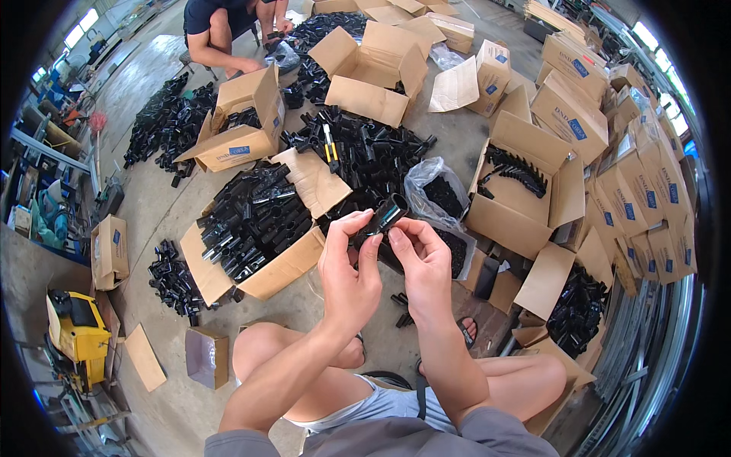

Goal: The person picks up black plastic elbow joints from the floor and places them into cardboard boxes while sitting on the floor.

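In front of me both hands grip a short black tube fitting (390, 211), its round open end tilted up and to the right. My left hand (349, 263) pinches its left, lower side between thumb and fingers. On the other side, my right hand (423, 255) closes its thumb and fingertips on the lower right of the piece. Below and behind the hands lies a heap of similar black fittings (373, 156). A yellow-handled hand tool (330, 146) rests on that heap. A clear plastic bag (426, 174) with small black parts stands just beyond my right hand.
Left of my hands, an open carton (285, 266) brims with black tubes. Another carton (506, 222) on the right holds a row of black parts. Stacked cartons (640, 198) line the right side. Across the heaps, another person (221, 34) handles parts. A yellow machine (80, 335) stands left.
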`<action>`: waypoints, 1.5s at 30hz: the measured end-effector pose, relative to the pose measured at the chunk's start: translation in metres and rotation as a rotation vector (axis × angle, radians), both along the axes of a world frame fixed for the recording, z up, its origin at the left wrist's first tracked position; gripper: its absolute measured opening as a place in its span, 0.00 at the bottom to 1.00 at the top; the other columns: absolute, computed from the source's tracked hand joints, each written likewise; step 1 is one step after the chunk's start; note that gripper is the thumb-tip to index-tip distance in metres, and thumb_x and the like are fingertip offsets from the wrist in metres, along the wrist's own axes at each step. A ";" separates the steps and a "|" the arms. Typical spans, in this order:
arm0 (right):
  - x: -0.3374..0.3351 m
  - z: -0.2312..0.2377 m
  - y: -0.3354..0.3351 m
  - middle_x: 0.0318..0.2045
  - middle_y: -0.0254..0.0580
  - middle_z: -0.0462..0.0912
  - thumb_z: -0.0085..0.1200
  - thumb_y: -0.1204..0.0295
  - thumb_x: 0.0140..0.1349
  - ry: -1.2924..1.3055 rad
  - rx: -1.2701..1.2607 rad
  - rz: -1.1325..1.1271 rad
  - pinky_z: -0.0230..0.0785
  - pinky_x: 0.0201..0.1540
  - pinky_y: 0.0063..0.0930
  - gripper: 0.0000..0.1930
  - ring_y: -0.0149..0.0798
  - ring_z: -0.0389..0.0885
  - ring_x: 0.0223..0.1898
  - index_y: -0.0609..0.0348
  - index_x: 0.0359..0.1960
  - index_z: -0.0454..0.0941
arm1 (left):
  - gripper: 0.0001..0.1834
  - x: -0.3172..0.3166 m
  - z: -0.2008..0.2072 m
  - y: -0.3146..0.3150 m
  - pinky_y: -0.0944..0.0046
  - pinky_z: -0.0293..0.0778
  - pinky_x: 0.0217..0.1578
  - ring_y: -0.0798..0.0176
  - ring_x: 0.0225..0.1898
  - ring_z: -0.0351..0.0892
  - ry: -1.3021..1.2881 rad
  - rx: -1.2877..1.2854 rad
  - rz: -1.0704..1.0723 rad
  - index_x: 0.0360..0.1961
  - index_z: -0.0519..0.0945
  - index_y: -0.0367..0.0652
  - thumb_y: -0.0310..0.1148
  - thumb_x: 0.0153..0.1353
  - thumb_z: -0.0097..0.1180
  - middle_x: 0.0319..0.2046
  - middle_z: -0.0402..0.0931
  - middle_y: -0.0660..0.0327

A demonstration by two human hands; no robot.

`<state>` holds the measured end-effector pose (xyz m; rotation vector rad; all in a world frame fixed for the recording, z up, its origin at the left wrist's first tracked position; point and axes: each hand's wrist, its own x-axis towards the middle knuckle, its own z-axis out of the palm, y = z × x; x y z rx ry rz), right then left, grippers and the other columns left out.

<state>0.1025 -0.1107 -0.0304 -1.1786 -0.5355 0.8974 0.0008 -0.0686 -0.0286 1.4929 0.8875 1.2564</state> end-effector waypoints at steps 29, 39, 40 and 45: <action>0.006 -0.003 -0.014 0.45 0.37 0.83 0.62 0.76 0.67 0.148 0.032 0.006 0.72 0.51 0.19 0.10 0.25 0.79 0.45 0.66 0.48 0.81 | 0.15 0.006 0.004 -0.004 0.68 0.79 0.41 0.62 0.48 0.81 0.008 0.094 -0.024 0.51 0.77 0.35 0.15 0.64 0.57 0.51 0.78 0.52; 0.003 0.002 -0.015 0.50 0.38 0.80 0.61 0.79 0.67 0.040 0.129 0.010 0.73 0.57 0.24 0.08 0.29 0.80 0.51 0.66 0.46 0.82 | 0.16 0.005 0.005 -0.002 0.67 0.78 0.38 0.61 0.45 0.82 0.005 0.119 -0.017 0.51 0.78 0.36 0.14 0.62 0.57 0.50 0.78 0.53; 0.006 0.003 -0.015 0.51 0.38 0.80 0.60 0.80 0.67 0.102 0.132 0.031 0.73 0.58 0.24 0.08 0.29 0.80 0.51 0.66 0.46 0.81 | 0.16 0.005 0.006 -0.002 0.67 0.78 0.38 0.60 0.45 0.82 0.055 0.147 -0.024 0.50 0.77 0.36 0.14 0.62 0.57 0.49 0.78 0.52; 0.004 0.004 -0.018 0.50 0.39 0.81 0.59 0.79 0.68 0.124 0.162 0.023 0.73 0.58 0.25 0.09 0.29 0.80 0.52 0.65 0.49 0.79 | 0.17 0.006 0.006 -0.001 0.65 0.78 0.39 0.57 0.44 0.83 0.042 0.299 -0.038 0.50 0.77 0.37 0.13 0.61 0.58 0.49 0.79 0.49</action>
